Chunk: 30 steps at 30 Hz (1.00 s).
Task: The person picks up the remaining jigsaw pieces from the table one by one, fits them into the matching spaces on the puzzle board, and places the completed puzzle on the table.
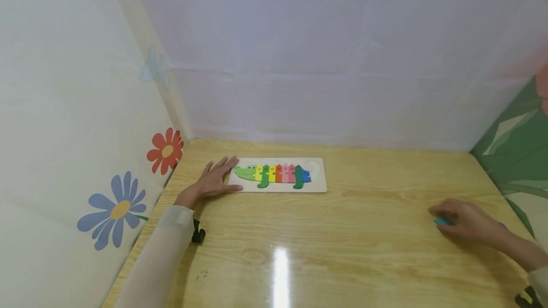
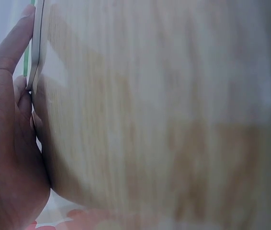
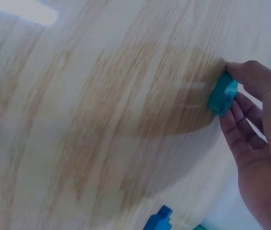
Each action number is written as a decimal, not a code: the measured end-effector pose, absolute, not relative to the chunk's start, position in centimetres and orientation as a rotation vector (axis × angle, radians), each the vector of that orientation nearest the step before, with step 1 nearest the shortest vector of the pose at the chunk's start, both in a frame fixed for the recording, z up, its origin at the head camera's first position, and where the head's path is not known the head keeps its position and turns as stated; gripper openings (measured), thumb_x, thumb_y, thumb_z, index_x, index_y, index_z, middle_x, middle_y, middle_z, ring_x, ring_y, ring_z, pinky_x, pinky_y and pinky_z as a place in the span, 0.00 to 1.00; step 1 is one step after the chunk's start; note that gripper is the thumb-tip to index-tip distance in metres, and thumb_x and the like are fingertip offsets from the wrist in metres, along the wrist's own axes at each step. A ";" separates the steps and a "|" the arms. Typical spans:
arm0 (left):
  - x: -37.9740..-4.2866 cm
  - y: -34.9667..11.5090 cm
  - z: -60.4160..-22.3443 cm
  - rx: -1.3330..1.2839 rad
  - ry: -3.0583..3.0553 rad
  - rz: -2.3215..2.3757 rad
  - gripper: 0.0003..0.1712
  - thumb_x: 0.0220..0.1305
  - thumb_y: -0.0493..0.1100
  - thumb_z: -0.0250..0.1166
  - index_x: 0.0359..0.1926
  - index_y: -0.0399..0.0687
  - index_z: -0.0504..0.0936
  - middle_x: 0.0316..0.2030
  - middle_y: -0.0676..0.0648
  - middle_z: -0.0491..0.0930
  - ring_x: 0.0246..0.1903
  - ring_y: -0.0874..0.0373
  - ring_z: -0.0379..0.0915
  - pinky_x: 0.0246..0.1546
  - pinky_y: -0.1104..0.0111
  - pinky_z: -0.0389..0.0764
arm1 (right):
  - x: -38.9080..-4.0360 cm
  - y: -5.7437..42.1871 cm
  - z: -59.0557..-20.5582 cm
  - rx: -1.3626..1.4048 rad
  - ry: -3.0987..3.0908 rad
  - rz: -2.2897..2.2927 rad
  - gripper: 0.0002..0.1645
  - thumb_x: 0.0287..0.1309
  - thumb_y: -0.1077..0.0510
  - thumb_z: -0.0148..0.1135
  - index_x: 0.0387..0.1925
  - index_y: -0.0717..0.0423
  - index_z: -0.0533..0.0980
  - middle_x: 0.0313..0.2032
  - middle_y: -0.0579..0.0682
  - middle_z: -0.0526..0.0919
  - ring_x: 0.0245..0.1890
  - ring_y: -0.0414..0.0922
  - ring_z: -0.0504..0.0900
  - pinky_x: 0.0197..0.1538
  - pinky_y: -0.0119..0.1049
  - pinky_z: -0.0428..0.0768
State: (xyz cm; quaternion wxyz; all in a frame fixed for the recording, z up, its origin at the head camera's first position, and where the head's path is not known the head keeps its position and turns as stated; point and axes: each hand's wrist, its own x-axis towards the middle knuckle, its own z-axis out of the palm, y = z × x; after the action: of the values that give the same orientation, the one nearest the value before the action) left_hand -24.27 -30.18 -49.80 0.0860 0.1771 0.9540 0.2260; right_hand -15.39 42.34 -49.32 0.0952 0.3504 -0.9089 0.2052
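Observation:
A white puzzle board with a crocodile on it lies at the middle of the table. Its pieces run from a green head through yellow, green, orange, pink and red to a blue piece, with a pale tail-shaped recess at the right end. My left hand rests on the board's left end, fingers spread and mostly straight. Far to the right, my right hand pinches a teal puzzle piece between thumb and fingers, close over the table.
In the right wrist view, a blue puzzle piece lies on the wooden table, with a sliver of a green thing beside it. White cloth closes off the back; flower-printed cloth stands at the left.

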 end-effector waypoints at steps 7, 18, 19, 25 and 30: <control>-24.3 -30.5 -50.0 0.514 2.850 0.675 0.64 0.62 0.73 0.69 0.84 0.42 0.53 0.84 0.37 0.49 0.83 0.34 0.38 0.77 0.33 0.32 | -16.3 41.7 -49.5 1.037 -2.660 0.572 0.34 0.28 0.69 0.88 0.45 0.63 0.85 0.34 0.46 0.85 0.35 0.28 0.80 0.36 0.18 0.75; -24.6 -30.3 -49.9 0.488 2.837 0.643 0.61 0.65 0.67 0.71 0.85 0.44 0.52 0.84 0.39 0.48 0.84 0.37 0.36 0.78 0.34 0.31 | -16.0 42.4 -49.9 1.054 -2.598 0.583 0.38 0.24 0.66 0.90 0.45 0.67 0.84 0.36 0.50 0.87 0.35 0.32 0.84 0.40 0.15 0.76; -24.6 -30.3 -49.9 0.489 2.838 0.642 0.61 0.65 0.67 0.71 0.85 0.44 0.52 0.84 0.39 0.48 0.84 0.37 0.36 0.78 0.35 0.31 | -15.8 42.5 -49.9 1.033 -2.599 0.572 0.38 0.23 0.65 0.91 0.45 0.66 0.84 0.35 0.50 0.87 0.35 0.32 0.84 0.39 0.15 0.76; -24.7 -30.3 -50.0 0.497 2.838 0.639 0.61 0.65 0.68 0.70 0.85 0.44 0.52 0.84 0.39 0.48 0.84 0.36 0.36 0.78 0.35 0.31 | -14.9 42.9 -49.7 0.933 -2.647 0.558 0.37 0.24 0.62 0.92 0.44 0.63 0.85 0.34 0.48 0.86 0.34 0.29 0.82 0.35 0.17 0.76; -24.6 -30.3 -50.1 0.493 2.839 0.637 0.61 0.65 0.67 0.71 0.85 0.44 0.52 0.84 0.39 0.48 0.83 0.36 0.37 0.78 0.35 0.31 | -14.7 42.9 -49.7 0.926 -2.655 0.574 0.33 0.27 0.63 0.91 0.43 0.61 0.86 0.33 0.45 0.85 0.32 0.29 0.81 0.34 0.18 0.75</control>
State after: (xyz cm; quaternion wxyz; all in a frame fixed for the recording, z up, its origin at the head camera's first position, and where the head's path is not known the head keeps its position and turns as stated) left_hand -24.62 -30.34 -50.05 0.0953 0.1662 0.9577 0.2149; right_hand -14.66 42.88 -49.67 0.1355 0.3196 -0.9166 0.1982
